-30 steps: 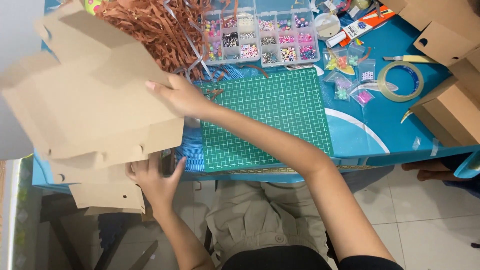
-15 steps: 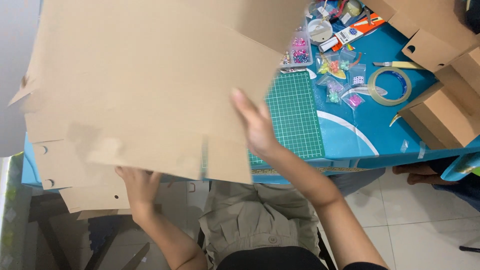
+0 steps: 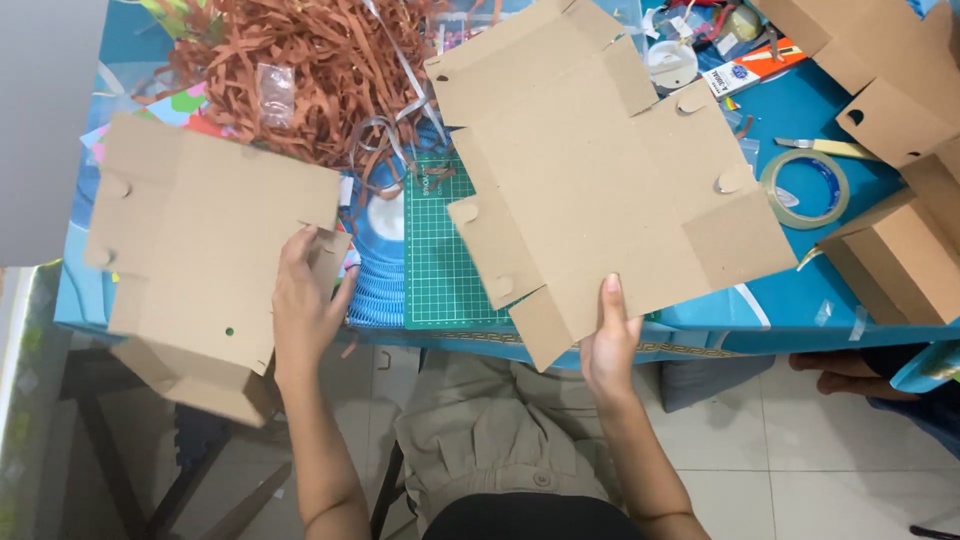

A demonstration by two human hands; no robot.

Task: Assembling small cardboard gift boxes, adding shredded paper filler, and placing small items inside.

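Observation:
A flat, unfolded brown cardboard box blank lies over the green cutting mat on the blue table. My right hand grips its near edge, thumb on top. Another stack of flat cardboard blanks lies at the table's left front edge, hanging partly over it. My left hand rests on the right edge of that stack, fingers spread over the cardboard.
A heap of brown shredded paper strips fills the back left. A roll of clear tape sits right of the blank. Folded cardboard boxes stand at the right edge. Small craft items and a cutter lie at the back right.
The cardboard sheet I held up before the camera now lies flat on the mat. My right hand has shifted to its near edge. My left hand moved onto the left stack.

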